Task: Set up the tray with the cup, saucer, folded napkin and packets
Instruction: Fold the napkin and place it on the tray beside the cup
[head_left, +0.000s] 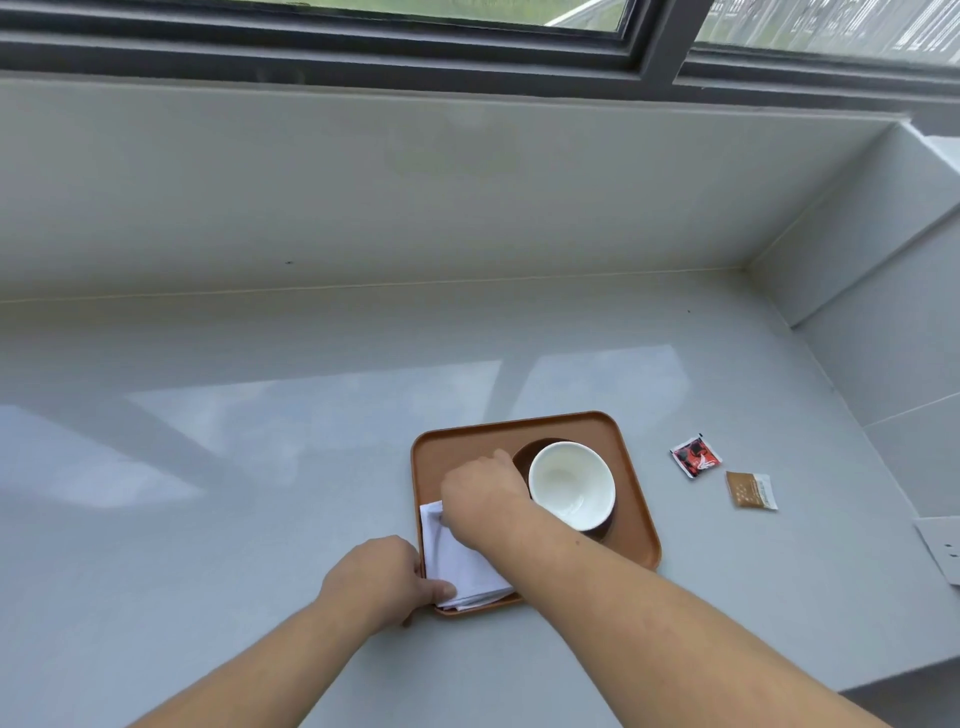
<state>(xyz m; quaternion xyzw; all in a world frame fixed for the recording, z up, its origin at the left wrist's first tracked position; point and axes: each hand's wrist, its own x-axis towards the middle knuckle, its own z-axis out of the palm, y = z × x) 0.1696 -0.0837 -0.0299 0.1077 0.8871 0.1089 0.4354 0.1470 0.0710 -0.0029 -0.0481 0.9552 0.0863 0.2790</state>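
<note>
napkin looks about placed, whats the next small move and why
Probably let go of the folded white napkin and send the right hand to the red-and-black packet. It and the brown packet lie on the grey counter outside the orange tray, while the white cup already sits on its dark saucer.

bare forearms, left hand (382, 574), right hand (480, 493), no sleeves.

Cup (571, 483) on tray (519, 428), napkin (457, 566) left.

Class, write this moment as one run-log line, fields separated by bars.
napkin on tray, both hands on it | left hand | right hand | cup on saucer | two packets off tray
</note>
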